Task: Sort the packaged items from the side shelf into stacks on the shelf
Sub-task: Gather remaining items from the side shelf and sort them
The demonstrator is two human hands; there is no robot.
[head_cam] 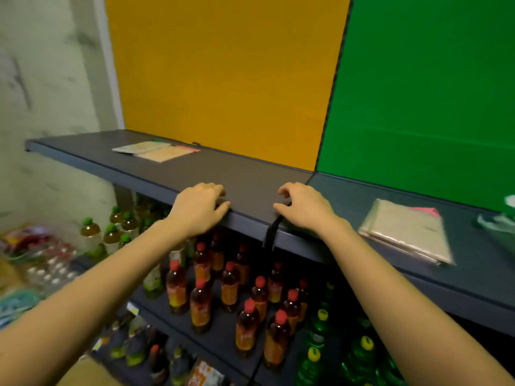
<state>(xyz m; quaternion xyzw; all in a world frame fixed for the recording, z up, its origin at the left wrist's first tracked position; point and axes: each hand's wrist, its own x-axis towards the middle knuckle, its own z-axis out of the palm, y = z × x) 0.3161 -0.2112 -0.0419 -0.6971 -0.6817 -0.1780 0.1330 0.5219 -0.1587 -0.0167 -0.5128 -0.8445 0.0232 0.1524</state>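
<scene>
On the shelf [250, 174], 2 flat packets [156, 151] lie far left, well apart from the hands. The left hand [199, 208] and right hand [305, 208] rest on the near edge, fingers loosely curled, holding nothing. Near right lies a stack [407, 232] of flat clear-wrapped packs, long axis running near to far; the right hand is nearer, so it likely reaches there.

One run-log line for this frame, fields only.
left hand: empty, on shelf edge | right hand: empty, on edge | left packets: flat | right stack: untouched
</scene>
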